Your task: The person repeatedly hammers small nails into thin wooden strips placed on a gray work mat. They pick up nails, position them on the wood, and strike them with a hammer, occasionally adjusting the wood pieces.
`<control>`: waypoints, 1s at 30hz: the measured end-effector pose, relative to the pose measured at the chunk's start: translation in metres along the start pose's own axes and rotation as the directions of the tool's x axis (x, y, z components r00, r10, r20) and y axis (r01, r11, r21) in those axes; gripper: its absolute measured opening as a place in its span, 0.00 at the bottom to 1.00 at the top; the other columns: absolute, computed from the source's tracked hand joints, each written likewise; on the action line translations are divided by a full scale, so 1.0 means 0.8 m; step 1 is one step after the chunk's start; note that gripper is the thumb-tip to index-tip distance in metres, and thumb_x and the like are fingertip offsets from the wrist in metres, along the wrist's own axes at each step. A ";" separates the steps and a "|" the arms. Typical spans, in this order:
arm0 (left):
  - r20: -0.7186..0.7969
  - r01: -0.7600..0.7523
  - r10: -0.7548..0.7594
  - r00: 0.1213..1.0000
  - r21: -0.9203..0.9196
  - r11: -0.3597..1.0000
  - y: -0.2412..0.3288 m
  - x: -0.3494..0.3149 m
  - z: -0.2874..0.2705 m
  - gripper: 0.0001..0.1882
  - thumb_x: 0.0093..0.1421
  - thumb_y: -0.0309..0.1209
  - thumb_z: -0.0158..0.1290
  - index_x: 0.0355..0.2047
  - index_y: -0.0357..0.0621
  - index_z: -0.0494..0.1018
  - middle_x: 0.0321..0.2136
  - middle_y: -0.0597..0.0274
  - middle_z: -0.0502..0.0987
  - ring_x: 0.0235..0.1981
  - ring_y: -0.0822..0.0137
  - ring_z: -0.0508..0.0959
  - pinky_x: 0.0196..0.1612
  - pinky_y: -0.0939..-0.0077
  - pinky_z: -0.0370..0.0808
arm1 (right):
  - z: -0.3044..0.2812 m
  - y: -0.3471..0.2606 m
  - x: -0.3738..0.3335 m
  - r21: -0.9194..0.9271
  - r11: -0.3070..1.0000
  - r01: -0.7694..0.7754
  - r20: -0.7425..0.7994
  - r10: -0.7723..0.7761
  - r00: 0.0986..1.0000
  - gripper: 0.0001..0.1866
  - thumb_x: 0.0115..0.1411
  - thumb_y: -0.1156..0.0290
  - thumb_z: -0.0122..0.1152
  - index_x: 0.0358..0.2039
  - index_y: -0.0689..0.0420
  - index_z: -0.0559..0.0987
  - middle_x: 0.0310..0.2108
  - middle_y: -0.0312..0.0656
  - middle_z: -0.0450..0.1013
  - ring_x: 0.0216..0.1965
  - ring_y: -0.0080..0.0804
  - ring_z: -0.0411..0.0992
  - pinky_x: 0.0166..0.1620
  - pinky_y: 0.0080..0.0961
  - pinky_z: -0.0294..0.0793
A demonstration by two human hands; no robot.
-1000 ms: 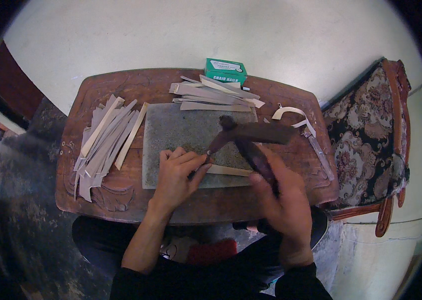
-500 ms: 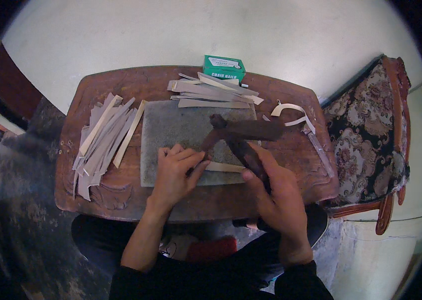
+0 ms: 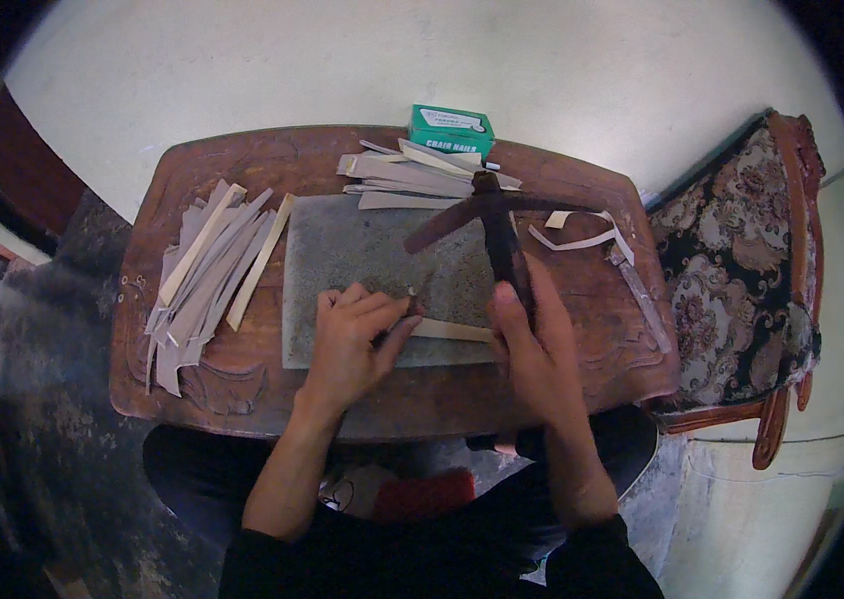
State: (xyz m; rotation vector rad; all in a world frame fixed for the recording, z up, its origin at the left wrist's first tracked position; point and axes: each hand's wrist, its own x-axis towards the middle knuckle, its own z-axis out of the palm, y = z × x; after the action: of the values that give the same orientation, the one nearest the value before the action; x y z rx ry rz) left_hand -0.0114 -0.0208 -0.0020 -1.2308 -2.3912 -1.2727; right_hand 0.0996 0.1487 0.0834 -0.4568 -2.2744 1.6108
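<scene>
Fingers of left hand (image 3: 357, 334) bunched and curled down, tips pinching something tiny against the end of a pale strip (image 3: 452, 329), probably a small nail, too small to be sure. Right hand (image 3: 532, 344) fingers wrapped closed round the handle of a dark hammer (image 3: 487, 225); hammer head raised, up and away from both hands, over the grey slab (image 3: 342, 255). Thumb lies along the handle.

Strip lies flat on the slab, running from the left fingertips across to just under the right hand. Slab sits on a carved wooden table (image 3: 192, 384).

Left of the left fingers, well apart: loose pile of cut strips (image 3: 207, 265). Beyond the fingers, far edge of table: second stack of strips (image 3: 412, 175) and a green box (image 3: 450, 130) touching it. Right of the right hand: curled offcuts (image 3: 582, 235) and a long thin tool (image 3: 642, 299), kind unclear. Upholstered chair (image 3: 742, 260) further right.

Judgement on doing the strike well: keep left fingertips low and to the side of the nail shaft, not over it. Short light tap first to seat it, head square to the slab. Strip should stay pressed flat so it does not hop. Risk: hammer face glancing onto the left thumb, since fingers crowd the spot.
</scene>
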 end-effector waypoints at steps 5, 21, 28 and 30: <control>0.028 0.142 -0.139 0.990 -0.167 0.976 0.004 0.002 -0.008 0.06 0.56 0.30 0.64 0.34 0.46 0.83 0.27 0.67 0.81 0.29 0.65 0.73 0.40 0.68 0.64 | 0.029 0.066 0.031 0.374 0.894 -0.246 0.071 0.237 0.969 0.20 0.74 0.56 0.50 0.59 0.54 0.67 0.26 0.31 0.65 0.19 0.16 0.63 0.20 0.17 0.61; 0.034 0.129 -0.125 0.992 -0.132 0.983 -0.007 -0.001 0.001 0.09 0.57 0.35 0.65 0.39 0.54 0.86 0.29 0.72 0.84 0.31 0.69 0.71 0.45 0.69 0.58 | 0.038 0.083 0.041 0.390 0.898 -0.202 0.094 0.179 0.979 0.21 0.74 0.54 0.49 0.59 0.54 0.65 0.25 0.31 0.64 0.17 0.16 0.62 0.17 0.18 0.61; 0.033 0.109 -0.107 0.994 -0.065 0.992 -0.008 -0.002 0.002 0.09 0.55 0.37 0.66 0.36 0.54 0.85 0.29 0.70 0.84 0.32 0.68 0.72 0.44 0.68 0.59 | 0.039 0.080 0.040 0.424 0.877 -0.225 0.097 0.203 0.974 0.22 0.73 0.54 0.50 0.59 0.54 0.65 0.24 0.31 0.64 0.17 0.16 0.62 0.17 0.17 0.61; 0.039 0.092 -0.091 0.995 -0.035 0.995 -0.003 -0.001 0.000 0.08 0.56 0.37 0.66 0.35 0.52 0.85 0.29 0.70 0.84 0.32 0.67 0.72 0.44 0.67 0.59 | 0.038 0.080 0.040 0.411 0.881 -0.233 0.104 0.209 0.972 0.22 0.73 0.54 0.50 0.60 0.54 0.65 0.24 0.30 0.65 0.17 0.16 0.62 0.18 0.17 0.61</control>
State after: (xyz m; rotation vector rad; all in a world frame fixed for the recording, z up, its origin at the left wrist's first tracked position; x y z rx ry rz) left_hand -0.0122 -0.0218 -0.0039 -1.1775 -2.4884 -1.3370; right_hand 0.0625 0.1568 0.0152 -0.5783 -1.8782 2.1858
